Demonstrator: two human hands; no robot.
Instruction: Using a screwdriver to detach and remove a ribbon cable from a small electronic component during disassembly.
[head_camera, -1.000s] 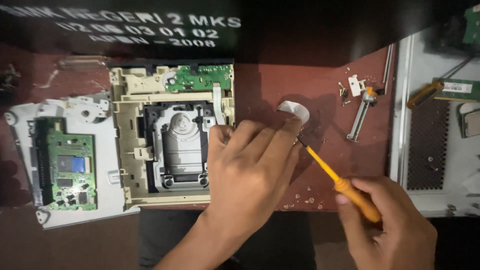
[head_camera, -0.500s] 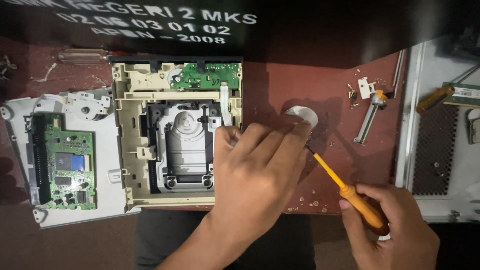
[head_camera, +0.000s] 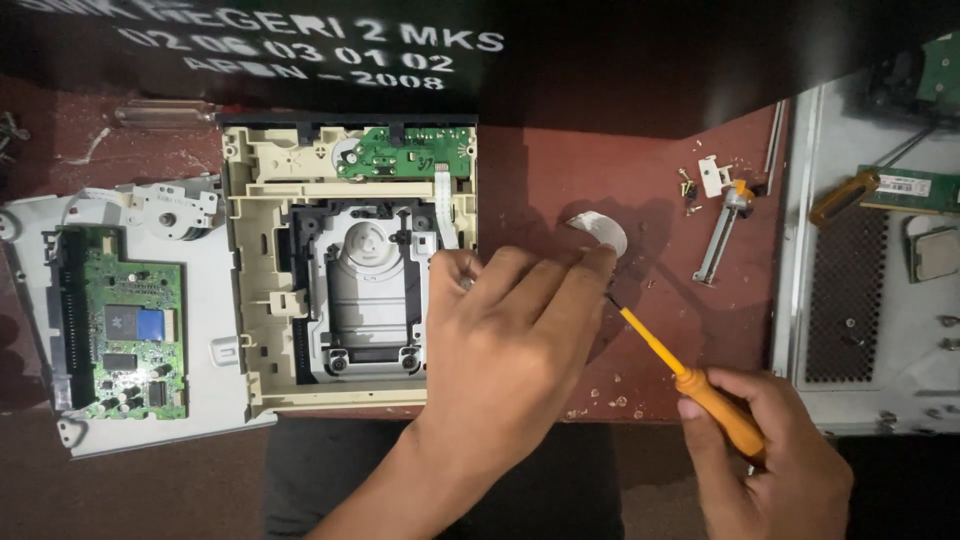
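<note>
Here, the work lies on a reddish-brown table (head_camera: 560, 190), scuffed and strewn with pale crumbs below the hands; the light is dim, and a black panel with white lettering runs along the far edge beyond both hands; nothing more of the room shows.

The drive (head_camera: 350, 265) sits just left of the left hand (head_camera: 510, 345); it is a cream plastic frame with its cover off, a dark inner tray holding a grey metal plate, a small green board (head_camera: 405, 155) at its far end and a white ribbon cable (head_camera: 445, 205) running down toward the fingers; the frame's right side is partly hidden under that hand.

The left hand lies palm down, fingers together and bent, pressed over the drive's right edge, fingertips pointing toward a small silver disc (head_camera: 600, 230) just beyond them; whether it pinches anything I cannot tell.

The right hand (head_camera: 765, 460) is curled tight round the orange handle of a screwdriver (head_camera: 670, 365); its yellow shaft slants up and left, the tip meeting the left hand's fingertips, and the contact point is hidden.

Well left of the left hand lies a grey cover (head_camera: 210, 340) carrying a larger green circuit board (head_camera: 125, 335); beyond the right hand lie a metal rod (head_camera: 722, 230), a white clip (head_camera: 713, 175) and 1 pale metal case (head_camera: 880, 300) with a perforated panel.
</note>
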